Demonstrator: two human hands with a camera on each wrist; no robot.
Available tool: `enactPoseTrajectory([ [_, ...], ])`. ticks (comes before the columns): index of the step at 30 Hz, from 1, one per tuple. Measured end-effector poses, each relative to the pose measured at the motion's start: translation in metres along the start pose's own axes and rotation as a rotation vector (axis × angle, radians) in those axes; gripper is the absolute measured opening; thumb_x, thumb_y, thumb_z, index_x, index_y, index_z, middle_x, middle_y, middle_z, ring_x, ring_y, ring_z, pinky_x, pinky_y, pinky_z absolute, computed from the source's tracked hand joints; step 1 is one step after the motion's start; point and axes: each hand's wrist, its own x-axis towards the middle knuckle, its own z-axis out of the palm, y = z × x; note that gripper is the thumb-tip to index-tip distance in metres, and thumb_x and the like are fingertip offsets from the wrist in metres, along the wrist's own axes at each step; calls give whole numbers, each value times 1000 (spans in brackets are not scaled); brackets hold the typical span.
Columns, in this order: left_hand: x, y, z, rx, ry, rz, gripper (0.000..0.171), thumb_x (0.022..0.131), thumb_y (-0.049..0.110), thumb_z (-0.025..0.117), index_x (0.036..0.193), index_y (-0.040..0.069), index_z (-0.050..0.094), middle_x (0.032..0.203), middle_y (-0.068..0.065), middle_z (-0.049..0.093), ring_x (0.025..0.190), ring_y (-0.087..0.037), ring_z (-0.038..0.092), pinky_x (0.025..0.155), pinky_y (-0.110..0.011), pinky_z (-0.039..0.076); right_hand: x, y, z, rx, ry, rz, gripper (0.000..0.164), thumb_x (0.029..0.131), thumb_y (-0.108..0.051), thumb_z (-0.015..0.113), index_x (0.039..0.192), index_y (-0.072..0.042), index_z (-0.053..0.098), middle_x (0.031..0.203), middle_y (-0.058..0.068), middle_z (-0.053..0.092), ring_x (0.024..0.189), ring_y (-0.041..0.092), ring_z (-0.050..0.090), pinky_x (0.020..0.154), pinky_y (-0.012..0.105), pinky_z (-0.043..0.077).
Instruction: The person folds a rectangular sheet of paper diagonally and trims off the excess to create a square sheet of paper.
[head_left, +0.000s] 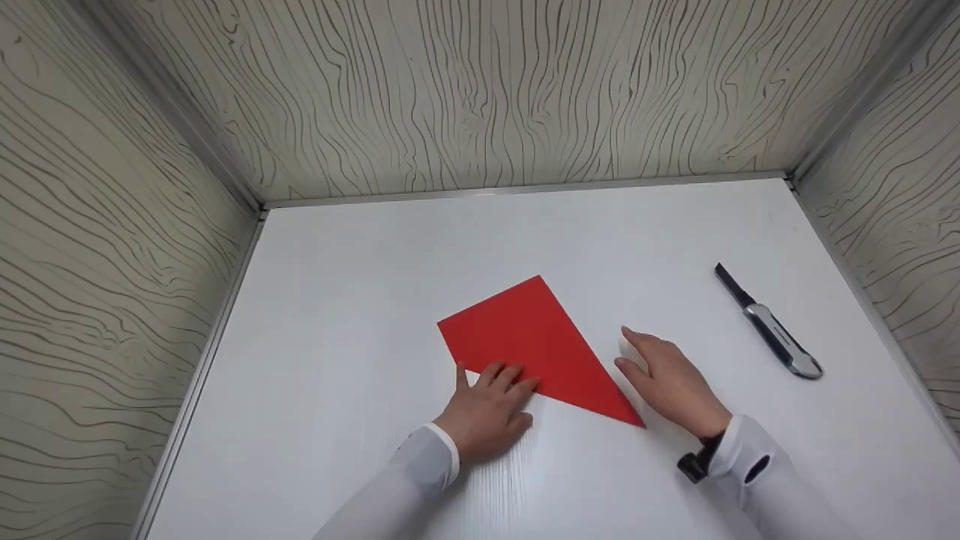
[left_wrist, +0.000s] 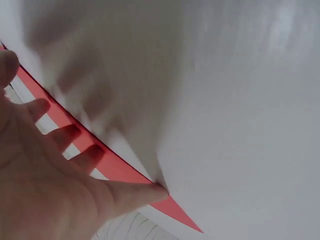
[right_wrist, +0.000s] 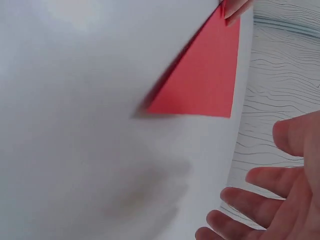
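My left hand (head_left: 489, 405) lies flat with its fingers spread on the near left edge of the red paper (head_left: 536, 341), pressing it onto the white tabletop (head_left: 360, 300); the left wrist view shows the fingertips (left_wrist: 75, 134) resting along that edge. My right hand (head_left: 670, 379) is relaxed and loose, fingers straight, holding nothing, resting on the tabletop just to the right of the paper's long slanted edge, close to it but apart. The paper sits in the middle of the tabletop as a folded triangle, its sharp tip pointing near and right. I judge it light and thin, easy to slide on this smooth surface and quick to crease, so flat pressure holds it best, and a corner or edge is the place to pinch it. A utility knife (head_left: 769, 324) lies well apart at the far right, untouched.
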Motion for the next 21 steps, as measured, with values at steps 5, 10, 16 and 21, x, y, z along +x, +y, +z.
enactPoseTrajectory([
  [5, 12, -3, -1, -28, 80, -6, 69, 98, 45, 75, 161, 31, 49, 160, 1, 53, 149, -25, 49, 125, -75, 33, 32, -14, 5, 239, -121, 112, 82, 109, -34, 63, 170, 2, 24, 165, 31, 44, 148, 52, 49, 113, 61, 55],
  [10, 25, -2, 6, 13, 172, -33, 62, 95, 45, 82, 148, 25, 57, 151, -1, 57, 141, -24, 54, 122, -70, 42, 47, -26, 13, 465, -146, 208, 89, 107, -28, 64, 173, 1, 11, 171, 31, 30, 155, 54, 34, 116, 62, 52],
  [16, 34, 1, 10, 61, 229, -86, 69, 90, 46, 87, 148, 25, 57, 153, -3, 56, 142, -26, 54, 121, -70, 44, 51, -35, 18, 600, -117, 278, 88, 106, -25, 63, 174, -3, 10, 173, 28, 27, 147, 49, 45, 118, 59, 51],
  [21, 36, 0, 6, 45, 222, -96, 69, 89, 45, 88, 147, 24, 57, 154, -3, 56, 143, -26, 53, 122, -71, 41, 52, -37, 20, 634, -139, 304, 87, 106, -25, 64, 173, -4, 13, 172, 26, 31, 138, 43, 56, 119, 57, 51],
])
